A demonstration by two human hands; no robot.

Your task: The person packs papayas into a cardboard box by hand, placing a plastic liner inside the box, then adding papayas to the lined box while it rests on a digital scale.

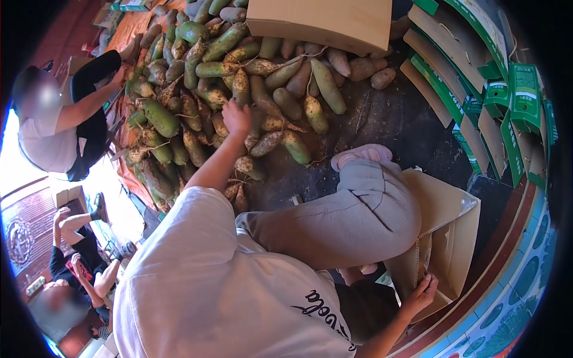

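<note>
My left hand (237,117) reaches into a large pile of green radishes (161,119), many with soil and thin roots on them. Its fingers are closed at the lower end of one radish (240,88); the palm side is hidden. Down at the right, my right hand (424,290) grips the edge of an open cardboard box (456,244) beside my bent leg. Part of the box's inside shows; my leg covers the rest.
A closed cardboard box (319,24) stands at the pile's far edge. Flattened green-and-brown cartons (477,89) are stacked at right. One person (51,119) crouches left of the pile; another (77,271) sits lower left. A tiled edge (507,286) curves along the right.
</note>
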